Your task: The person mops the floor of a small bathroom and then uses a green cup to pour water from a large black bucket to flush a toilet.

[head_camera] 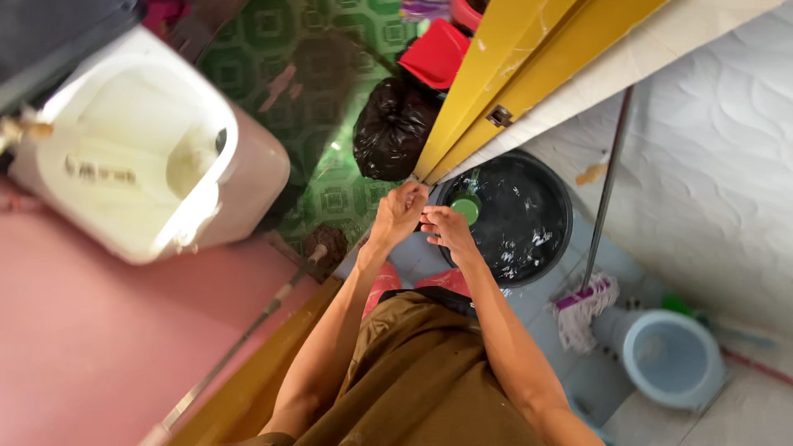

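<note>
Fingers of both hands (423, 216) meet above black bucket (529, 223).

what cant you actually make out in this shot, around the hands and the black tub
- Head view: whether the left hand and right hand hold anything; the fingers overlap.
- Black tub: near rim hidden by the hands; depth lost in glare.
- Green scoop: partly covered by the right hand.
- Mop: handle top cut off by the yellow door frame.

Tiled floor (607, 376), black water bucket (552, 206), mop (582, 310), black bag (392, 128)

Bright daylight on white wall (727, 149), dim green floor (330, 74), glints on water, wide-angle edge warping
</note>
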